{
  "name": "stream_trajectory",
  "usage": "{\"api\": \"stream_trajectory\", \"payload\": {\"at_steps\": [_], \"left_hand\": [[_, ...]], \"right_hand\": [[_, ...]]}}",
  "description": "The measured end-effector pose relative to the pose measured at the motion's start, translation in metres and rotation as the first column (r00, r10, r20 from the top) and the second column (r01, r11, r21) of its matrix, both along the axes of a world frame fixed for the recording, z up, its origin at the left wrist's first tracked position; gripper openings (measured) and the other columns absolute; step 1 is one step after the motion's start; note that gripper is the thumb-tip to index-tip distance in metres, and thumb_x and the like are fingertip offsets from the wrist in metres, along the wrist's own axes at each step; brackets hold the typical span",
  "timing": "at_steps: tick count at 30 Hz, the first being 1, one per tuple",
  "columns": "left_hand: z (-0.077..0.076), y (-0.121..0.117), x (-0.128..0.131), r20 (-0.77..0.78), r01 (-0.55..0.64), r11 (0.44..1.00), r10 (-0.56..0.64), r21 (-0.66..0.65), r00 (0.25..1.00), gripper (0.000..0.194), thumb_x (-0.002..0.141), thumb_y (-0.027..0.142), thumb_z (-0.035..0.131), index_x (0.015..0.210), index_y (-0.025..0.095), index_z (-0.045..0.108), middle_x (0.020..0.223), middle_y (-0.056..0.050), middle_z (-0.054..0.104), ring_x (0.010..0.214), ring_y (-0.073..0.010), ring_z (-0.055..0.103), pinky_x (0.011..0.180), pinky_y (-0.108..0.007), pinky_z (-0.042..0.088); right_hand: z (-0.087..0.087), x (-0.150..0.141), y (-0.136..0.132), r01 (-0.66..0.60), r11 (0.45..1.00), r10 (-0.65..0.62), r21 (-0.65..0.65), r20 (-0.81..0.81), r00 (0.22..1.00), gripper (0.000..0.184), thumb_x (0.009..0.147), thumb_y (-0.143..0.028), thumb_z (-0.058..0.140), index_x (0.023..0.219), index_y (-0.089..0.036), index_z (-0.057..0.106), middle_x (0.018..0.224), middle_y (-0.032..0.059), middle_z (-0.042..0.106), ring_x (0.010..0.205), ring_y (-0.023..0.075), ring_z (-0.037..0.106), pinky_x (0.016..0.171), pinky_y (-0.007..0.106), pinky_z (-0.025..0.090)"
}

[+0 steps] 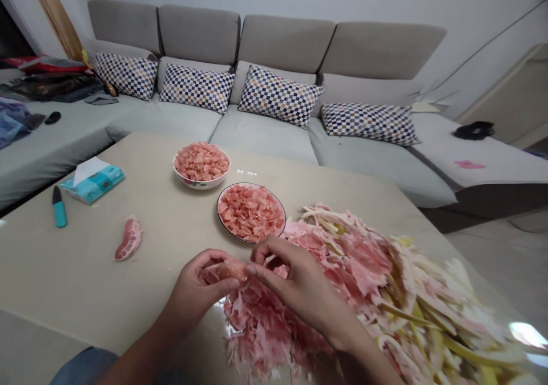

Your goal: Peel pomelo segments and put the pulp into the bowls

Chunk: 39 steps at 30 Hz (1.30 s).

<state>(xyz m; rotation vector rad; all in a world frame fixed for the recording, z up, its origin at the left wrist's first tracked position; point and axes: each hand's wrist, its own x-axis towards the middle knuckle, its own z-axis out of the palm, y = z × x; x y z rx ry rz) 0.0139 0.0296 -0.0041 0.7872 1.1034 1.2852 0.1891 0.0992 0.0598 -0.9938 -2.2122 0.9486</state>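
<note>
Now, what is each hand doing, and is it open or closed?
Left hand: closed, holding a pink fruit segment.
Right hand: fingers pinched at the segment's end.

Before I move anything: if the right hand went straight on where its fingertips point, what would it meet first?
Most likely the pink fruit piece held in the left hand. The right hand's fingertips point leftward at its end, perhaps already touching; depth is unclear.

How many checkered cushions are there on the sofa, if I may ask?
4: the leftmost cushion, a second cushion just right of it, a third cushion near the middle, and the rightmost cushion.
</note>
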Motion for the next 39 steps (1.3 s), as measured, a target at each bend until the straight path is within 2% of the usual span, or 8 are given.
{"api": "stream_trajectory", "payload": {"at_steps": [4,7,12,17,22,27,32,39], "left_hand": [[-0.001,-0.002,0.002,-0.069,0.021,0.998,-0.017,0.054,0.997,0.025,0.068,0.023,0.079,0.086,0.02,0.062,0.079,-0.001,0.069,0.074,-0.0166,0.064,0.066,-0.025,0.048],[0.0,-0.002,0.002,-0.188,-0.014,0.996,0.031,0.092,0.982,0.019,0.069,0.021,0.078,0.083,0.02,0.064,0.08,-0.001,0.068,0.076,-0.0174,0.064,0.068,-0.025,0.048],[0.005,-0.003,-0.002,-0.397,-0.055,0.943,0.191,0.329,0.898,0.011,0.071,0.015,0.076,0.077,0.021,0.07,0.084,-0.004,0.069,0.086,-0.0215,0.064,0.078,-0.03,0.049],[0.007,-0.006,-0.004,-0.42,-0.088,0.903,0.28,0.422,0.863,0.009,0.074,0.015,0.074,0.077,0.023,0.071,0.087,-0.007,0.072,0.088,-0.0236,0.065,0.079,-0.033,0.05],[0.006,-0.008,-0.003,-0.384,-0.154,0.885,0.34,0.439,0.858,0.011,0.073,0.014,0.075,0.076,0.024,0.07,0.09,-0.006,0.071,0.088,-0.0235,0.065,0.079,-0.033,0.049],[0.002,-0.004,0.002,-0.319,-0.213,0.913,0.329,0.347,0.889,0.009,0.073,0.019,0.075,0.075,0.022,0.067,0.093,-0.007,0.068,0.092,-0.0233,0.064,0.081,-0.033,0.048],[-0.004,0.002,0.002,-0.08,-0.165,0.981,0.173,0.097,0.982,0.021,0.069,0.023,0.079,0.084,0.021,0.064,0.09,-0.003,0.069,0.086,-0.0179,0.064,0.079,-0.027,0.048],[-0.001,0.002,0.002,0.182,-0.065,0.982,0.097,-0.175,0.978,0.032,0.072,0.031,0.078,0.099,0.018,0.066,0.094,-0.006,0.07,0.084,-0.0154,0.064,0.075,-0.025,0.049]], "right_hand": [[-0.001,-0.003,-0.001,-0.115,0.993,0.113,-0.035,-0.042,0.993,0.027,0.082,-0.02,0.071,0.107,-0.026,0.068,0.105,0.0038,0.069,0.092,0.0173,0.064,0.082,0.031,0.051],[-0.003,-0.006,-0.001,-0.19,0.98,0.185,-0.065,-0.075,0.98,0.017,0.081,-0.015,0.071,0.095,-0.025,0.073,0.095,0.0023,0.07,0.09,0.0161,0.065,0.081,0.029,0.051],[-0.003,-0.007,-0.002,-0.206,0.978,0.204,-0.012,-0.095,0.974,0.013,0.086,-0.012,0.062,0.087,-0.022,0.071,0.089,0.0025,0.068,0.086,0.0158,0.064,0.079,0.028,0.05],[-0.001,-0.007,-0.003,-0.253,0.963,0.262,0.093,-0.107,0.959,0.016,0.093,-0.014,0.051,0.092,-0.021,0.066,0.094,0.0054,0.066,0.091,0.0181,0.062,0.081,0.032,0.049],[-0.005,-0.007,0.003,-0.167,0.986,0.168,0.023,-0.23,0.959,0.013,0.093,-0.021,0.052,0.085,-0.02,0.062,0.088,0.0048,0.065,0.086,0.0182,0.061,0.079,0.032,0.049],[-0.021,-0.003,0.023,0.026,0.993,-0.059,-0.111,-0.308,0.95,0.015,0.092,-0.032,0.055,0.087,-0.019,0.062,0.084,0.0039,0.064,0.075,0.0164,0.06,0.066,0.027,0.05],[-0.046,0.002,0.049,0.303,0.93,-0.261,0.209,-0.207,0.943,0.013,0.09,-0.026,0.056,0.091,-0.02,0.067,0.096,0.0073,0.066,0.086,0.0196,0.061,0.073,0.031,0.049],[-0.068,0.007,0.063,0.263,0.865,-0.307,0.427,0.037,0.951,0.022,0.09,-0.016,0.05,0.101,-0.019,0.068,0.096,0.0096,0.07,0.088,0.0228,0.064,0.078,0.035,0.049]]}}
